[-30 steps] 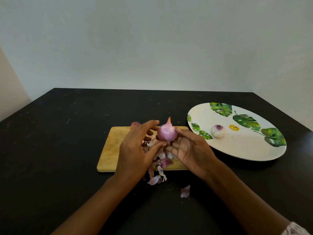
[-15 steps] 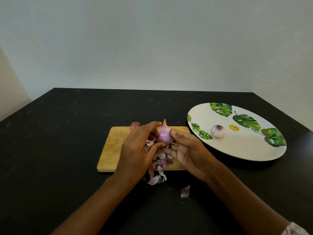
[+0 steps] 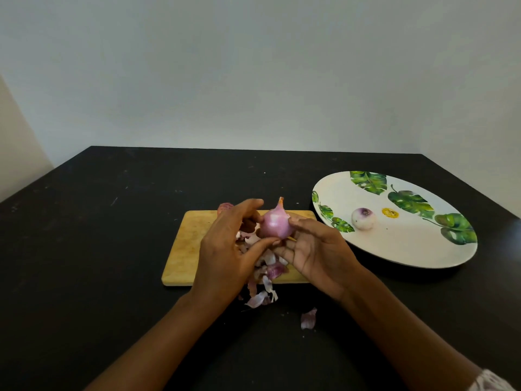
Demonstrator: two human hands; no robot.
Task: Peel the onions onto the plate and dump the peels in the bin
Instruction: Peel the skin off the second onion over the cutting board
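From my remote seat I see both bare hands meeting on one small pink-purple onion (image 3: 275, 224), held just above the pale wooden cutting board (image 3: 186, 241). The left grip (image 3: 225, 249) cradles it, thumb under the base and forefinger arched over the far side. The right grip (image 3: 318, 255) pinches its right flank and lower end.

The onion's long axis stands nearly upright, with the dry orange tip pointing up and away from me and the root end down between the thumbs. I judge the next strip of skin has to start there.

The white oval plate (image 3: 394, 261) lies to the right, nearer the right grip, and carries one pale peeled onion (image 3: 363, 219). A heap of papery purple-white peels (image 3: 270, 269) spills off the board onto the black bench (image 3: 98, 249). No bin is in view.
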